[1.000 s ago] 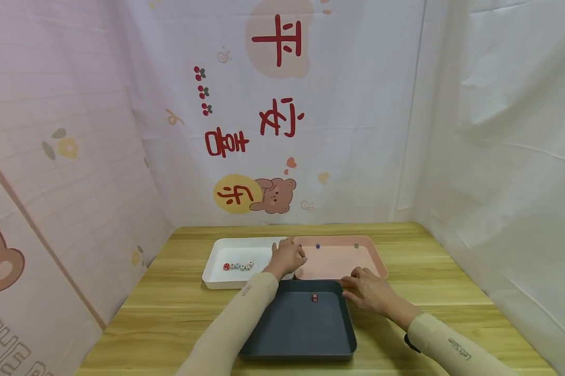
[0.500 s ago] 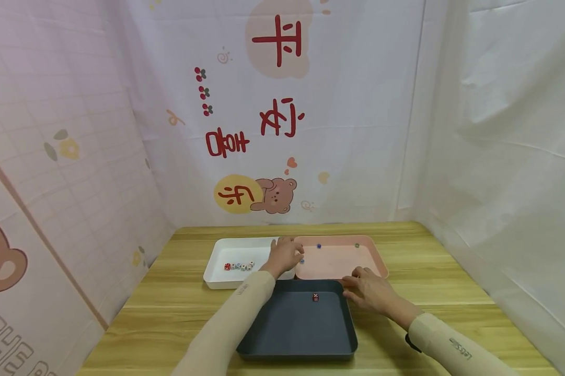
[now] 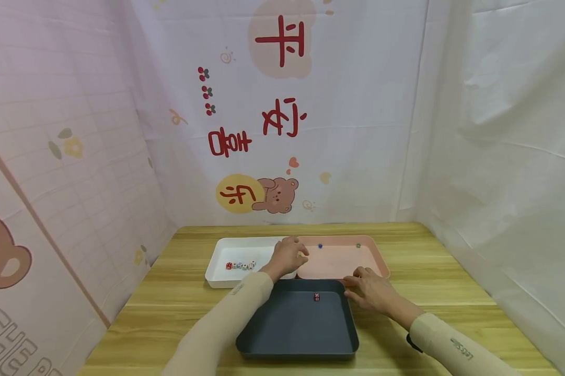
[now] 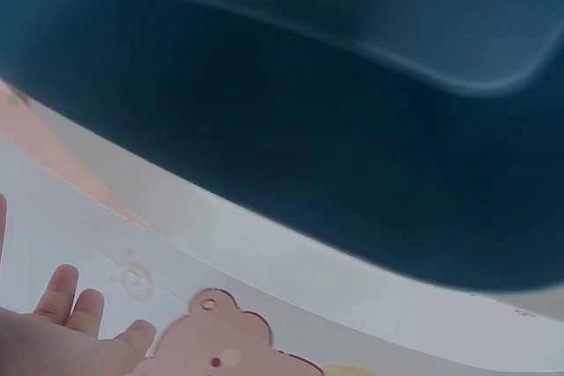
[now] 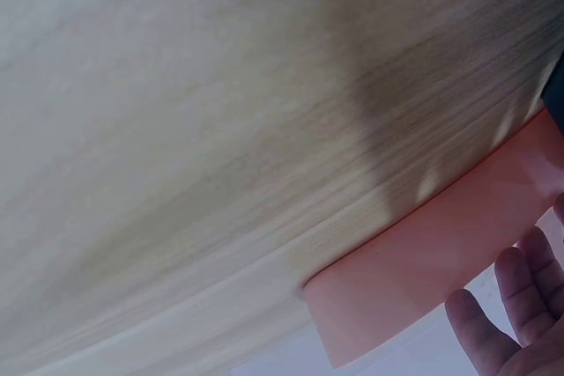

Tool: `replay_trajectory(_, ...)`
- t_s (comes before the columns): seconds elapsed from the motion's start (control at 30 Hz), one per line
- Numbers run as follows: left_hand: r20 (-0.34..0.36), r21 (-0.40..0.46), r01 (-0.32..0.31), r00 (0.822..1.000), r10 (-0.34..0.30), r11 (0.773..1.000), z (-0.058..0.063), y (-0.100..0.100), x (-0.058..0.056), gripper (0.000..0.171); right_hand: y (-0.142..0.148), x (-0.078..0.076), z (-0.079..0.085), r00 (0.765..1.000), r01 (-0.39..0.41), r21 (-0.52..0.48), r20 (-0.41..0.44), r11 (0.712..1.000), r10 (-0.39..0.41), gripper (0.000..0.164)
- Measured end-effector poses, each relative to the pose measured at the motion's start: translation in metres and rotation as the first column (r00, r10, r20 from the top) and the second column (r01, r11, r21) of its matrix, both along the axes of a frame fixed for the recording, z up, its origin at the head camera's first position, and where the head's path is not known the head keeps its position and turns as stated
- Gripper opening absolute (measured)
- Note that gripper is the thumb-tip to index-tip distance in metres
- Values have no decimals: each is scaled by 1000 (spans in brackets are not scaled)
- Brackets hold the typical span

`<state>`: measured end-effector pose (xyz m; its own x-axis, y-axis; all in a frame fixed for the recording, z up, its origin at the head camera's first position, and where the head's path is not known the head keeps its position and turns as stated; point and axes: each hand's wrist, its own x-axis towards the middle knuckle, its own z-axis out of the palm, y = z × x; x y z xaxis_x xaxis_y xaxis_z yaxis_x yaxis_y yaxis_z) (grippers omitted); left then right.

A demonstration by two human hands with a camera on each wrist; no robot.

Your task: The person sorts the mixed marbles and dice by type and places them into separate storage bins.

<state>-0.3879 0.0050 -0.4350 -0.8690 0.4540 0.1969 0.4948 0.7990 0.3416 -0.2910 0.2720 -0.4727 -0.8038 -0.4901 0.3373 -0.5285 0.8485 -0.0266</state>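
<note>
My left hand [image 3: 286, 257] hovers over the seam between the white tray [image 3: 212, 278] and the pink tray [image 3: 338, 263]. Its fingers [image 4: 62, 292] look loosely extended in the left wrist view; nothing shows between them, and the spot under the hand is hidden. My right hand [image 3: 371, 290] rests with relaxed fingers by the dark tray's right back corner and the pink tray's front edge. A red die [image 3: 316, 297] lies in the dark tray [image 3: 296, 329]. At the pink tray's back are a blue die [image 3: 320, 246] and a greenish die [image 3: 358, 245].
In the white tray, a red die [image 3: 229, 266] heads a row of several whitish dice [image 3: 244, 266]. The wooden table [image 3: 155, 313] holds all the trays. Printed cloth [image 3: 357, 130] hangs behind it and at both sides.
A small blue die visible beside my left thumb half a second ago is now hidden by that hand, which has shifted slightly. My right hand stays in place.
</note>
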Motion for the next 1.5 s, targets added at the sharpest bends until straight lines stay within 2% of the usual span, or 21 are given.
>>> replay_trajectory(0.17, -52, -42, 77, 995, -79, 996, 1, 3, 10, 18, 0, -2, -2, 1000, 15, 11, -10, 1000, -15, 33)
replay_trajectory(0.3, -66, -54, 121, 990, -124, 991, 1, 2, 18, 20, 0, -3, -3, 1000, 13, 12, -15, 1000, -13, 34)
replay_trajectory(0.5, -35, -37, 151, 988, -152, 988, 4, -3, 30, 22, 0, -2, -1, 1000, 4, 16, -24, 1000, -4, 34)
replay_trajectory(0.67, -15, -38, 173, 985, -174, 984, -1, -7, 36, 22, -1, -2, 1, 1000, 14, 24, -1, 1000, -14, 35)
replay_trajectory(0.87, -24, -113, 239, 970, -243, 964, -8, -8, 43, 20, -2, -2, 2, 1000, 25, 36, 7, 999, -26, 37)
replay_trajectory(1.03, -72, -192, 268, 956, -286, 944, -15, -4, 48, 19, -2, -2, 1, 1000, 16, 30, 0, 999, -16, 37)
replay_trajectory(1.17, -69, -224, 275, 953, -297, 935, -20, -1, 51, 19, -1, -2, 0, 1000, 8, 33, -15, 999, -7, 36)
replay_trajectory(1.33, -22, -244, 262, 961, -276, 934, -24, 3, 55, 18, 0, -2, 0, 1000, 5, 42, -19, 999, -4, 36)
replay_trajectory(1.5, -35, -277, 243, 964, -262, 930, -28, 6, 54, 17, 0, -2, 1, 1000, 9, 42, -15, 999, -8, 36)
